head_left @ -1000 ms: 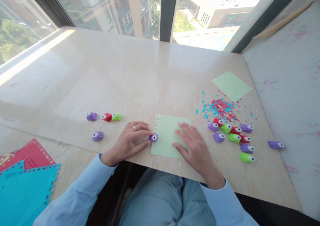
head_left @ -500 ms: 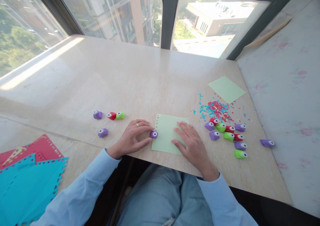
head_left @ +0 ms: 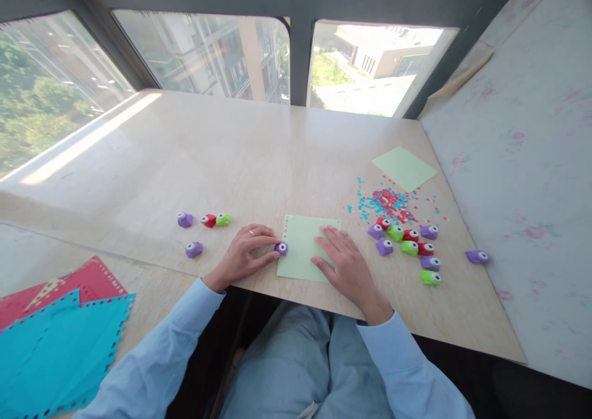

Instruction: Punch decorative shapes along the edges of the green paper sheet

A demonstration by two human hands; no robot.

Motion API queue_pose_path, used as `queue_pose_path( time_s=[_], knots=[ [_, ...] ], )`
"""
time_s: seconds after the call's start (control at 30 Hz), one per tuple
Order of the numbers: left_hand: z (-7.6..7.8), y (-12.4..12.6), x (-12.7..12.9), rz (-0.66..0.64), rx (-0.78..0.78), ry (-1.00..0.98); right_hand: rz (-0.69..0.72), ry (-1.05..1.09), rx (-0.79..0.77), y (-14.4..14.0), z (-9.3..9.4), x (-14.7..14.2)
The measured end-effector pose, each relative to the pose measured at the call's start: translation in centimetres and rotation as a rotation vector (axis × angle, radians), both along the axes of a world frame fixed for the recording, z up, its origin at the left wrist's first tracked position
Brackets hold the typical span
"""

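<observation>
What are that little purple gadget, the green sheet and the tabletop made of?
Purple punch, pinched by the left hand: probably moulded plastic, smooth and evenly coloured. Green sheet under the right hand: thin matte paper or card, lying flat with holes along its edge. Tabletop: polished stone or a stone-look surface, veined and glossy.

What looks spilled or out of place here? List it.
Confetti, red and blue, lies scattered loose on the table beside the cluster of punches. One purple punch sits apart from that cluster, near the right edge. The sheet under the hands has holes only along its left edge.
</observation>
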State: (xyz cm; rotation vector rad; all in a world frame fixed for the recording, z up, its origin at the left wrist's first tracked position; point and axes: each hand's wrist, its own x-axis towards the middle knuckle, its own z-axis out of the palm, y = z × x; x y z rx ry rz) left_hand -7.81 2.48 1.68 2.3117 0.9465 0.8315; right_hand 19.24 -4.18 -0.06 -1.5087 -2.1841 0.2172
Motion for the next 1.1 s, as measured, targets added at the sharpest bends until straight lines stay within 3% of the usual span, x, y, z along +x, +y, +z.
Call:
queue_pose_path(
  time_s=[0.4,0.67,0.8,0.97,1.1],
  knots=[
    [0.5,-0.4,0.0,0.049,-0.077,-0.035,-0.012,0.115,0.074,0.1,-0.5,0.3],
    [0.4,-1.8,0.3,0.252,-0.198,-0.3,-0.121,0.402,0.12,0.2,-0.4,0.7],
    [1.2,-1.7,0.5,0.338,-0.403,-0.264,-0.187,0.49,0.113,0.2,-0.6,0.9],
    [3.5,0.6,1.0,0.27,-0.86,-0.183,-0.24,0.561,0.106,0.2,-0.8,1.0],
    [4.6,2.0,1.1,0.179,-1.035,-0.083,-0.273,0.594,0.094,0.2,-0.8,1.0]
  ],
)
